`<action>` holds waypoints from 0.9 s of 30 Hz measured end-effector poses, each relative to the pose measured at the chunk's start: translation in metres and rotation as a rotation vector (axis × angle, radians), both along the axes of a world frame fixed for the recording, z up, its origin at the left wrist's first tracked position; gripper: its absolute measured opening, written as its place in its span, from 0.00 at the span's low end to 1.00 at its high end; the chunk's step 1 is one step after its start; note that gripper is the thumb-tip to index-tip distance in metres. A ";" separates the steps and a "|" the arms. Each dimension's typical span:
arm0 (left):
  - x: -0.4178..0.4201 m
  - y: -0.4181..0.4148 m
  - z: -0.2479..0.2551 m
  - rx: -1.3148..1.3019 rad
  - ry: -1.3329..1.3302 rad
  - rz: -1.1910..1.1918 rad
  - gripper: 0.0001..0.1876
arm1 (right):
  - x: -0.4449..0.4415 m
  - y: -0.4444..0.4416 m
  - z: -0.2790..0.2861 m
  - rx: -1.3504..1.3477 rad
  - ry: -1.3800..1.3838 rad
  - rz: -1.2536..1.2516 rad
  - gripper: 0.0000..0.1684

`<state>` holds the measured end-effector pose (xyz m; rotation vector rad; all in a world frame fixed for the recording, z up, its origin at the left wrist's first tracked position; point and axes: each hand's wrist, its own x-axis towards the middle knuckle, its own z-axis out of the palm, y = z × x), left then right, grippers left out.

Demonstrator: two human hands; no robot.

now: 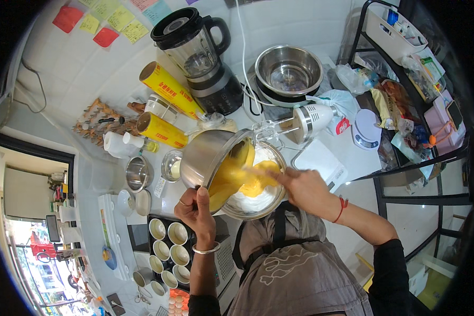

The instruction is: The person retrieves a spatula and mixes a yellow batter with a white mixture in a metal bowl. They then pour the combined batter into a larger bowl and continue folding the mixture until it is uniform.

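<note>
My left hand (pixel 197 213) grips the rim of a steel mixing bowl (pixel 203 154), tilted to the right. Thick yellow batter (pixel 225 177) runs from it onto white whipped cream or meringue (pixel 264 201) in a second bowl (pixel 243 215) below. Over that second bowl, my right hand (pixel 304 189) holds a spatula (pixel 260 172) whose blade is blurred among the yellow batter. A white electric hand mixer (pixel 310 120) with wire beaters lies just behind the bowls.
Paper cups (pixel 179 254) fill a dark tray at lower left, near eggs (pixel 176 302). A blender (pixel 205 67), yellow wrap rolls (pixel 162 130) and a steel bowl (pixel 288 71) stand behind. Scales (pixel 320 164) lie right; a small steel bowl (pixel 137 173) sits left.
</note>
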<state>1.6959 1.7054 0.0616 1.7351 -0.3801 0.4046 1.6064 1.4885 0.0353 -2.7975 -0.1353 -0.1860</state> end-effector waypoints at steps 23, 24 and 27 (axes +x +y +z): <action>0.007 0.013 -0.022 0.230 -0.289 -0.086 0.23 | 0.016 -0.015 0.027 -0.163 -0.396 0.144 0.26; 0.007 0.010 -0.021 0.219 -0.293 -0.089 0.23 | 0.016 -0.010 0.021 -0.250 -0.399 0.139 0.24; 0.013 0.014 -0.028 0.218 -0.291 -0.054 0.23 | 0.007 -0.007 0.008 -0.246 -0.268 0.154 0.23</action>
